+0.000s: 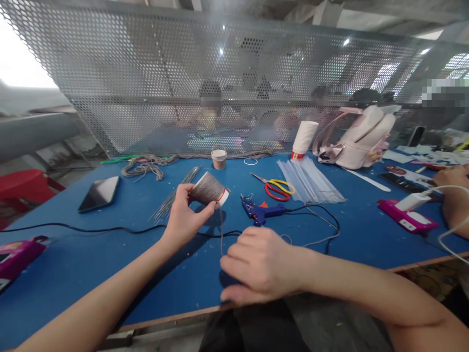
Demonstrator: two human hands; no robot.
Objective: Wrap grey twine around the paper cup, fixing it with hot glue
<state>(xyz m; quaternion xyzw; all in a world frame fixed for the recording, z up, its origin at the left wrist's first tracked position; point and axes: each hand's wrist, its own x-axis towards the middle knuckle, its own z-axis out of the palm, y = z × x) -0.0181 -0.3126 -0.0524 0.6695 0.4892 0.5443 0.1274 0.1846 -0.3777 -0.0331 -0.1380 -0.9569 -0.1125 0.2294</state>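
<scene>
My left hand (186,215) is closed around a paper cup (208,188), tilted on its side above the table. Grey cord is wound over most of the cup, leaving a white and red band at one end. From there a strand of grey cord (221,230) hangs down to my right hand (260,266), whose curled fingers grip it, though their tips are partly hidden. A blue hot glue gun (262,210) lies just beyond my right hand. Behind it are scissors (274,188) with red and yellow handles.
Thin wires (174,195), a phone (98,194), a cord bundle (142,167) and a small container (219,159) lie left and behind. Clear strips (309,181), stacked cups (305,139), a backpack (361,139) and a magenta power strip (406,217) are right, beside another person's hand (452,181).
</scene>
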